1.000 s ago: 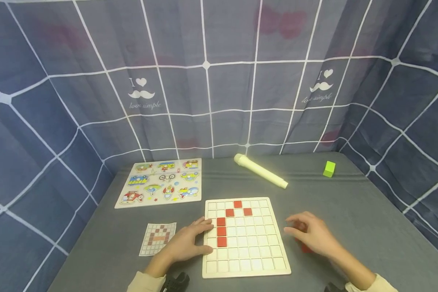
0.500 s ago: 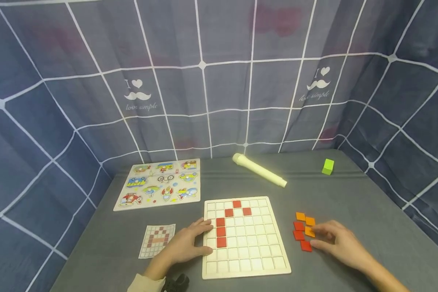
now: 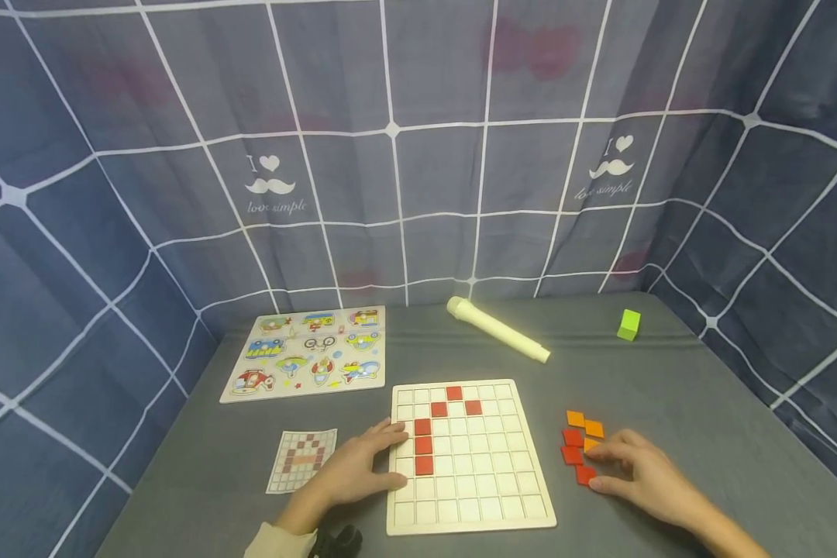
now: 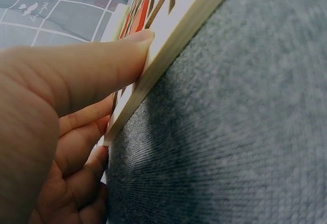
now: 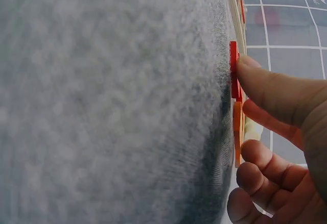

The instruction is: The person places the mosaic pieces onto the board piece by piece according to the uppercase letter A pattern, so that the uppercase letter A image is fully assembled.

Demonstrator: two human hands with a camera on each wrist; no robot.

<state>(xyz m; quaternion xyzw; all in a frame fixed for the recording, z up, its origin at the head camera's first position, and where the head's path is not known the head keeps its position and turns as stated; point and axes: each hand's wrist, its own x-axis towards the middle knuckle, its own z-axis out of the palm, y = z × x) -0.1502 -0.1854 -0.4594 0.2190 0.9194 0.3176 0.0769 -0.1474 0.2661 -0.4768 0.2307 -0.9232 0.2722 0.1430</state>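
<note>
In the head view my left hand (image 3: 359,463) rests on the left edge of a pale wooden grid board (image 3: 484,500), which holds several red square tiles. Its thumb lies on the board's top near the rim, seen close in the left wrist view. My right hand (image 3: 643,474) is over loose tiles right of the board. Its thumb touches the nearest red tile (image 3: 584,475), which lies flat on the table, also in the right wrist view (image 5: 234,70). The index finger is by an orange tile (image 3: 590,444), partly covering it. Other red tiles (image 3: 572,456) and orange tiles (image 3: 575,418) lie beside these.
A pattern card (image 3: 301,462) lies left of the board. Behind it is a wooden vehicle puzzle (image 3: 303,353). A pale yellow microphone-shaped object (image 3: 500,330) lies behind the board, and a green block (image 3: 628,325) stands at back right. Checked curtains (image 3: 432,170) surround the table.
My right hand moved right, uncovering the loose tiles, then lowered slightly until its thumb reached the nearest red tile. My left hand stays on the board, and the tiles on the board look unchanged.
</note>
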